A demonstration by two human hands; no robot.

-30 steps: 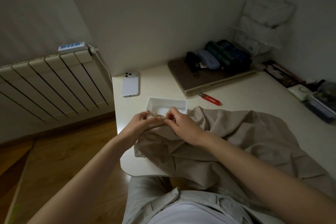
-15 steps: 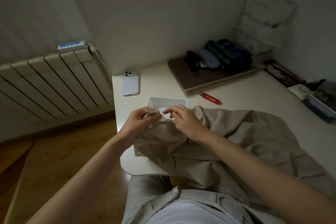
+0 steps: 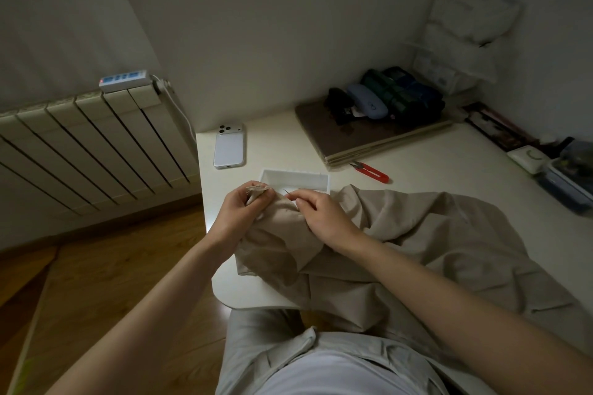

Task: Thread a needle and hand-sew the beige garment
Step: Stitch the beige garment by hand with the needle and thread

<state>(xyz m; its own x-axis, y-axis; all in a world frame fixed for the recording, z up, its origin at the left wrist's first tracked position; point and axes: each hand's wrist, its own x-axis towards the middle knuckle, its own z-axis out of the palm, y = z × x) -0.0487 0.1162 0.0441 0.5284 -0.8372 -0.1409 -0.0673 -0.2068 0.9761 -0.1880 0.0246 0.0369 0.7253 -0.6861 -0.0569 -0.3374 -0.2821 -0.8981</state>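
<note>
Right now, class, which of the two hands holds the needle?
The right hand pinches the needle; the left hand grips bunched beige garment instead.

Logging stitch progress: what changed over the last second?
The right hand drew slightly right, off the left hand, baring the needle it pinches. The left hand keeps gripping the bunched edge of the beige garment; white tray, phone, red snips unmoved.

Dim, underexposed, flat grey cast; light source can't be told. Brightest patch: desk (image 3: 276, 151) left edge. Shadows soft. Centre sharpest: left hand (image 3: 239, 212), right hand (image 3: 324, 218) (needle (image 3: 286, 192) barely resolves against the garment (image 3: 417, 234)). Wide-angle bend curves the radiator (image 3: 96, 144) fins; far right side soft, noisy; bottom edge slightly smeared.
</note>
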